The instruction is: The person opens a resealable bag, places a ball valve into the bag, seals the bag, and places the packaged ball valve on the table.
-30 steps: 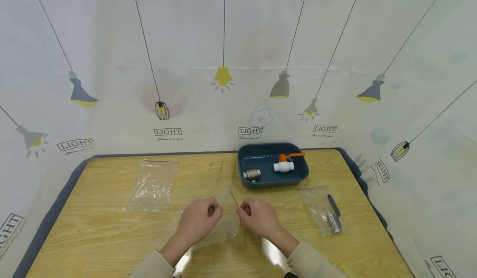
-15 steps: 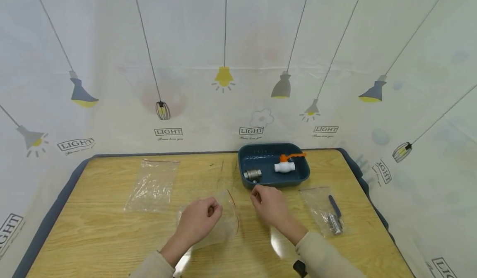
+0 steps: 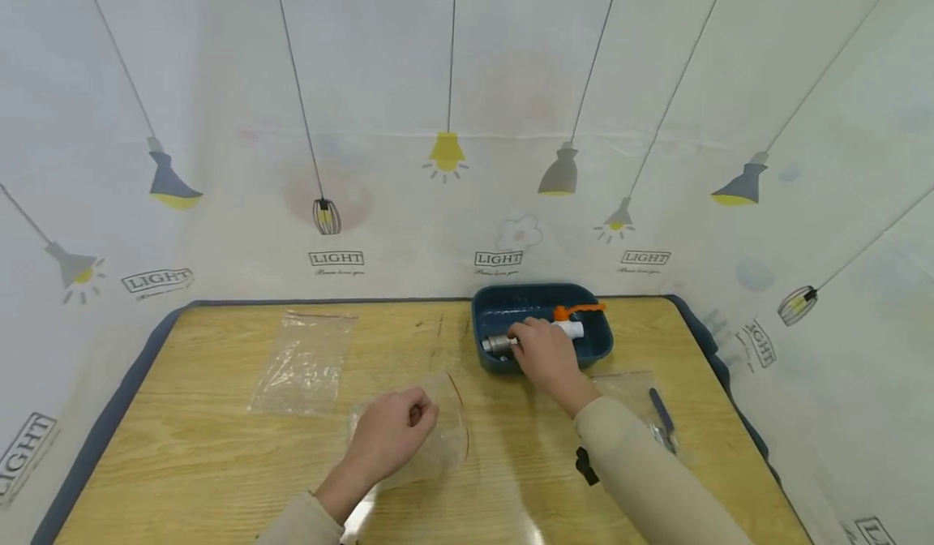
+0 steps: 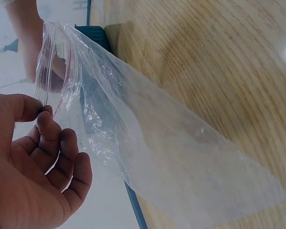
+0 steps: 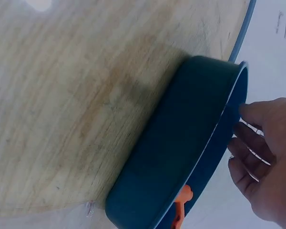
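Note:
My left hand pinches the rim of a clear zip-lock bag between thumb and forefinger. In the left wrist view, the bag hangs from the fingertips with its mouth spread. My right hand reaches over the near side of a dark blue plastic basin. Its fingertips are beside a metal ball valve at the basin's left end. The right wrist view shows the thumb and fingers apart; the basin wall hides the metal valve there. A white ball valve with an orange lever lies further right, partly covered by the hand.
Another clear zip-lock bag lies flat on the wooden table at left. To the right, a bag containing a blue-handled part is partly behind the right forearm. A patterned cloth hangs behind the table.
My right hand has let go of the bag's mouth and moved right and forward into the basin, to the metal valve. The left hand has stayed in place with the bag.

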Tool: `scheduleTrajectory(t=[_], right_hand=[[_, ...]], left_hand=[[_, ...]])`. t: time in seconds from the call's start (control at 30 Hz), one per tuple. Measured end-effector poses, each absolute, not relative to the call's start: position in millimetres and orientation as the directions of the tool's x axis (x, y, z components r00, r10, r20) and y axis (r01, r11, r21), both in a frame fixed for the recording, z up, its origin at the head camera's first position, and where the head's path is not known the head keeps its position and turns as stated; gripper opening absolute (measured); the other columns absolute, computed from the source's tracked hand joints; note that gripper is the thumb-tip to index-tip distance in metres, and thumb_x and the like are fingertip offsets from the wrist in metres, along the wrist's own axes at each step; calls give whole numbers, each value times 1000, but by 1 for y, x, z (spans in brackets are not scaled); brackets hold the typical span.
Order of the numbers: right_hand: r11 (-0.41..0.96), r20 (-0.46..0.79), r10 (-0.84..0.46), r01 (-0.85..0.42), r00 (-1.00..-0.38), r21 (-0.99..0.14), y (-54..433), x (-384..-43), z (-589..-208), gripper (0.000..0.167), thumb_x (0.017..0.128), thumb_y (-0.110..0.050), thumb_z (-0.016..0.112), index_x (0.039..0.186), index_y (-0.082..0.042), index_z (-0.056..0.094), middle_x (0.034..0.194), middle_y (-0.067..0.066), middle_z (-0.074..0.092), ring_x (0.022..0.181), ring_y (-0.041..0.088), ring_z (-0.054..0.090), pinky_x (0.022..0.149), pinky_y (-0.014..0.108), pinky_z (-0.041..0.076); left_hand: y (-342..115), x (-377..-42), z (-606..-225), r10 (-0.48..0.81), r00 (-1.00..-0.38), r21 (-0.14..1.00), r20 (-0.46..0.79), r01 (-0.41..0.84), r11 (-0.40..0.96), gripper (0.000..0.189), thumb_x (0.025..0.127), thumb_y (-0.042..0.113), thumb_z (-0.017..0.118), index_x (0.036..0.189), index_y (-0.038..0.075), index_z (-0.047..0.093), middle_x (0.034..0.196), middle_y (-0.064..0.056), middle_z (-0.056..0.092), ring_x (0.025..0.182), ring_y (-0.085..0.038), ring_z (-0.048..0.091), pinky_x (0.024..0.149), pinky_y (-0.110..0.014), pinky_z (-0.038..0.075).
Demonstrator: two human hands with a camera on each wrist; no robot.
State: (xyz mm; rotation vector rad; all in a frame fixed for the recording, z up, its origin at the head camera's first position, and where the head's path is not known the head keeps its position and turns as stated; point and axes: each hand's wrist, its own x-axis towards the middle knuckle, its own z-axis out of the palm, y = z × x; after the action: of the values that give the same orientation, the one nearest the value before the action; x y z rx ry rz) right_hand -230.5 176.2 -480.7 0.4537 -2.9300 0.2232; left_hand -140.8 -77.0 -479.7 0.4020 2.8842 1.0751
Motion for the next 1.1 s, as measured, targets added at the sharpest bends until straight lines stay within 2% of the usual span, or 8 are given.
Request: scheduleTrajectory(t=[0.27,0.47,0.73,1.1], right_hand=[[940,-37,-326,-320,-945,-116,174,-256,-485,29,91,-18,69,120,-15,67,115,9,69,103,30,64,88,48,52],[927,-141,-364,-345,-921,-146,169,-269,-488,34,90,-13,69,124,-16,66,122,8,68,113,32,61,96,50,48],[931,-164,-357,-336,-920,-142,167,-276,-497,34,91,-12,67,125,-18,66,125,6,67,116,30,61,100,50,46],[941,-178,-331,-309,-927,-138,169,-282,-500,34,92,-16,67,126,-21,64,126,6,66,115,32,61,98,53,46]], left_hand=[[-80,-140,-478,264,-964,664,40,223,714,22,95,25,58,73,24,60,57,13,48,49,-4,39,49,-20,33],[-81,-141,-478,267,-962,659,58,238,713,23,95,27,58,72,25,59,57,13,47,49,-3,38,49,-20,33],[-83,-140,-479,273,-961,658,53,239,714,22,96,27,58,74,25,61,58,14,48,51,-3,40,51,-20,35],[-87,-139,-479,269,-962,661,40,228,715,22,96,27,57,75,24,60,59,14,49,52,-3,40,52,-20,35]])
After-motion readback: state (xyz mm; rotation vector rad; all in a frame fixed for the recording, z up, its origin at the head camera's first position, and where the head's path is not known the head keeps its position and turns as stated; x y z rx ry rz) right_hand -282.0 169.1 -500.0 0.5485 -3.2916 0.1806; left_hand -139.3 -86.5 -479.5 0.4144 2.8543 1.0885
